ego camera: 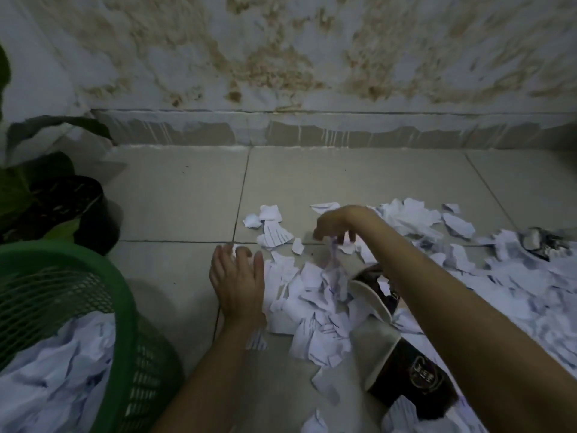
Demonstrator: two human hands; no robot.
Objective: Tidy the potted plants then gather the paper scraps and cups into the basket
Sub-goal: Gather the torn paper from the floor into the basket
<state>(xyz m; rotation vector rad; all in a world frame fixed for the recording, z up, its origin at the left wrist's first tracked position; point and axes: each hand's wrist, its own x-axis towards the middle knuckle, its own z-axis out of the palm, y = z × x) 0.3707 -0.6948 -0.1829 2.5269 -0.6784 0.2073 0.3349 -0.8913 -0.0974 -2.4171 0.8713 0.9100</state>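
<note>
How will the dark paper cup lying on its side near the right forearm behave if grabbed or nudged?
The dark paper cup is probably light and thin-walled; its rim already looks squashed, so a firm grip would likely crush it further. Lying on its side, it may roll in an arc if nudged, though the paper scraps piled against it should damp that.

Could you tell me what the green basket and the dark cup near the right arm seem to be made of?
The green basket looks like moulded plastic: uniform colour, a smooth rim, an open mesh wall. The dark cup looks like matte paper or card: its pale mouth is squashed flat and a printed label shows, though I cannot be sure.
</note>
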